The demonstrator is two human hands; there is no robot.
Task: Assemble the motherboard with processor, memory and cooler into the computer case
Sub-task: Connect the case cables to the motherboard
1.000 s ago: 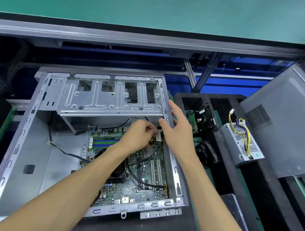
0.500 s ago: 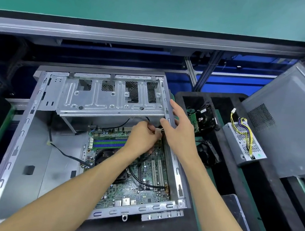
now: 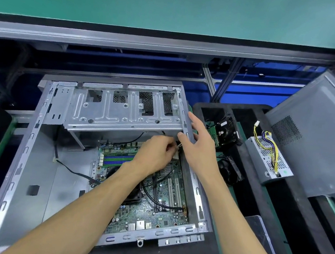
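The open computer case [image 3: 35,175] lay flat, filling the left and middle of the view, its drive cage [image 3: 123,110] spanning the far end. A grey side panel [image 3: 316,141] leaned at the right edge, over a black foam tray [image 3: 258,197] that held a perforated power supply [image 3: 268,159] with yellow and black wires and a hard drive [image 3: 226,130]. The green motherboard [image 3: 150,213] sat inside the case against its right wall, blue memory slots [image 3: 116,159] toward the far side; the black cooler [image 3: 133,193] showed only partly beneath the left forearm. The right hand [image 3: 199,148] rested open on the case's right rail, thumb inside, directly above the board's far right corner. The left hand [image 3: 155,154], fingers curled, pinched a small white connector [image 3: 176,155] over that same corner; the connector's socket was hidden by the fingers.
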